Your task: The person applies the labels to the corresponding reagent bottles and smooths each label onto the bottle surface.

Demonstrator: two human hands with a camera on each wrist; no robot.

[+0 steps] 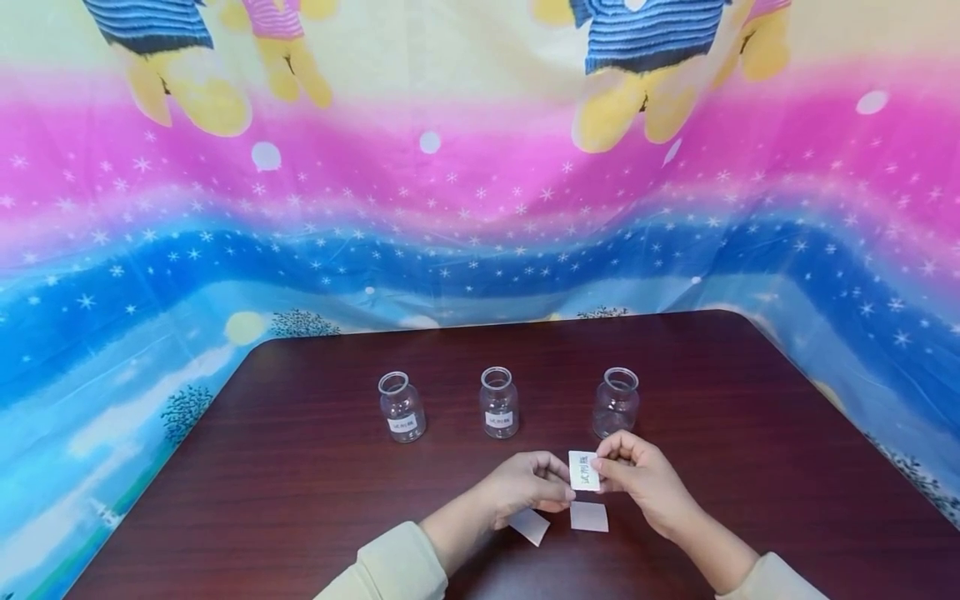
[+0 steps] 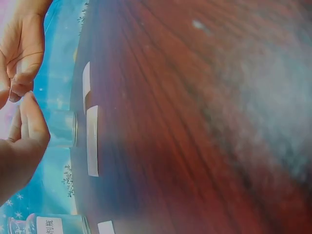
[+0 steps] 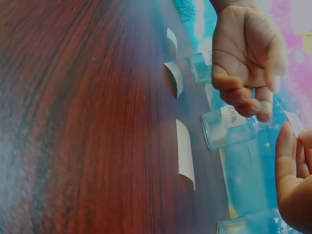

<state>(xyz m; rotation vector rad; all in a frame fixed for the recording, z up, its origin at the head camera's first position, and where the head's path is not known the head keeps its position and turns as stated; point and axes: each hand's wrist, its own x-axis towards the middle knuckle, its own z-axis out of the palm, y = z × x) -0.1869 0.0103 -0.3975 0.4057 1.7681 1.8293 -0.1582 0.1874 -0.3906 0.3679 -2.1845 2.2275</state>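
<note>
My right hand (image 1: 645, 483) pinches a small white label (image 1: 583, 471) with dark printed characters between thumb and fingers, above the table. Beside its left edge is my left hand (image 1: 528, 487), fingers loosely bent. In the right wrist view, a thin edge of the label reaches close to the left thumb and fingertips; whether they touch cannot be told. Beyond the right hand stands a clear glass jar (image 1: 617, 404) with no label showing. Below the hands lie a blank white paper piece (image 1: 589, 517) and a second paper piece (image 1: 531, 527), partly covered by the left hand.
Two more glass jars, the middle jar (image 1: 498, 392) and the left jar (image 1: 401, 404), stand upright in the row, each bearing a printed label. All are on a dark wooden table (image 1: 262, 500). A patterned cloth (image 1: 450, 192) hangs behind and around it.
</note>
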